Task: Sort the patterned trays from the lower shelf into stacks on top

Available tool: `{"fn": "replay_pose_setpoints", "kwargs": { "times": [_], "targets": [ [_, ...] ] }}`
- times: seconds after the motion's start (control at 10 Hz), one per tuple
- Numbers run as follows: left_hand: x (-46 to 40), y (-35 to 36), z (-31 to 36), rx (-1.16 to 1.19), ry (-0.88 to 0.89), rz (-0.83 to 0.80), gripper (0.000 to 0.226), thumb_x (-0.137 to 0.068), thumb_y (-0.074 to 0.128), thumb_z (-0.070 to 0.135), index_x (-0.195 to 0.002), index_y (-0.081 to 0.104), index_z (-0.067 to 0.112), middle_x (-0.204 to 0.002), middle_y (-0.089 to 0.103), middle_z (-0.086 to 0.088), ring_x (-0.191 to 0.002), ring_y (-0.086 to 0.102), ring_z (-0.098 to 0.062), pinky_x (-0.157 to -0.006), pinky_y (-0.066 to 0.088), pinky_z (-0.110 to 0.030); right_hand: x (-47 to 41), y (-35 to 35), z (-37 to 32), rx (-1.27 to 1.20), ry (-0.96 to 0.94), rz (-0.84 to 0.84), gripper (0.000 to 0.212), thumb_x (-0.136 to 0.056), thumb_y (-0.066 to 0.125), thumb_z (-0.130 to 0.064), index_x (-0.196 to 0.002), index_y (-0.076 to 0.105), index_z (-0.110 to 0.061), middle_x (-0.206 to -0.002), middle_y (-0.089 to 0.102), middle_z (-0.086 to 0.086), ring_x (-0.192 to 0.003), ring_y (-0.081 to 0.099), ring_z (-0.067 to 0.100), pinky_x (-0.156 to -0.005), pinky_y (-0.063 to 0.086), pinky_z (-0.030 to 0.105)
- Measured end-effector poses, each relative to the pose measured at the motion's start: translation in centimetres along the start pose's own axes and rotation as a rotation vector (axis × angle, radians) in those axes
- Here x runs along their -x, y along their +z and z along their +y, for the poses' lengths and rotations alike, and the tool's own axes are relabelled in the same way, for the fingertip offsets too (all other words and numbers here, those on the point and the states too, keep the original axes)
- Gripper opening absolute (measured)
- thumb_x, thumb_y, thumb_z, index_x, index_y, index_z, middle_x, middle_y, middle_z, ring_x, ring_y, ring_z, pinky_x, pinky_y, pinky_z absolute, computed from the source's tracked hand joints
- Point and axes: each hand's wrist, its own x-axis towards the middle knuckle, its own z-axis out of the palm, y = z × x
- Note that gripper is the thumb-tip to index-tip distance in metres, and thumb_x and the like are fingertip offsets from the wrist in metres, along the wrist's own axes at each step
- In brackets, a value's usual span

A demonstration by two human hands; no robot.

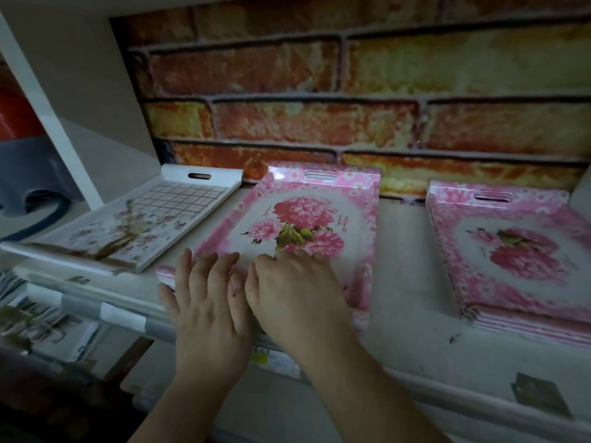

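**Both hands on the middle pink tray**

Two bare forearms reach up from the bottom edge toward the top shelf (415,334), a pale, scuffed board. Left hand (206,302) lies flat with fingers straight and spread, its fingertips on the near left corner of the middle pink tray (307,225). Right hand (294,289) sits just beside it, touching it at the thumb side, palm down on the same tray's near edge; its fingers are bent at the knuckles and press onto the tray face just below the printed pink flowers. Whether those fingers hook anything cannot be told.

That middle pink tray tops a low stack of like trays, whose striped edges show at its near right corner. It lies slightly turned, its handle slot at the far end close to the brick-patterned wall (351,91).

Left of the middle pink tray, nearly touching it, lies a white checked tray (140,225) with small flower sprigs, angled toward the shelf's left end. Right of the middle pink tray, well apart, sits a second pink stack (524,251) with the same flower design turned the other way round.
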Motion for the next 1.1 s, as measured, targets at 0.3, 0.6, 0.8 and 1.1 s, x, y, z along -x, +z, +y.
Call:
{"fn": "replay_pose_setpoints", "kwargs": {
  "times": [0.3, 0.6, 0.8, 1.1],
  "targets": [
    [0.2, 0.4, -2.4, -0.013, 0.167, -0.032, 0.059, -0.1, 0.014, 0.044, -0.139, 0.047, 0.016, -0.145, 0.045, -0.016, -0.146, 0.018, -0.037, -0.111, 0.007, -0.069, 0.2, 0.4, -0.6, 0.068, 0.11, 0.061, 0.032, -0.084, 0.046, -0.032, -0.059, 0.058, -0.016, -0.054, 0.057, 0.001, -0.052, 0.055, 0.022, -0.053, 0.04, 0.031],
    [0.4, 0.3, -3.8, -0.064, 0.303, -0.062, 0.054, -0.098, 0.028, 0.044, -0.146, 0.037, 0.018, -0.147, 0.043, -0.016, -0.146, 0.019, -0.038, -0.107, 0.01, -0.074, 0.9, -1.1, -1.2, 0.131, 0.249, -0.15, 0.043, -0.09, 0.031, -0.039, -0.114, 0.065, -0.025, -0.106, 0.065, 0.0, -0.101, 0.057, 0.023, -0.086, 0.042, 0.041],
    [0.7, -1.4, -4.0, -0.021, 0.309, -0.195, 0.06, -0.098, 0.024, 0.049, -0.153, 0.018, 0.027, -0.159, 0.026, -0.008, -0.15, 0.003, -0.029, -0.11, 0.005, -0.072, 5.2, -4.5, -1.1, 0.157, 0.342, -0.16, 0.037, -0.097, 0.041, -0.043, -0.129, 0.056, -0.03, -0.123, 0.057, -0.003, -0.115, 0.048, 0.021, -0.095, 0.041, 0.04],
    [1.9, -7.4, -2.5, 0.123, 0.112, -0.336, 0.066, -0.096, 0.023, 0.054, -0.153, -0.004, 0.033, -0.164, 0.002, -0.002, -0.15, 0.002, -0.021, -0.116, 0.004, -0.058, 13.2, -15.5, 0.9, 0.079, 0.424, -0.017, 0.035, -0.096, 0.045, -0.038, -0.128, 0.058, -0.03, -0.127, 0.057, -0.003, -0.116, 0.048, 0.02, -0.096, 0.043, 0.04]
  ]
}}
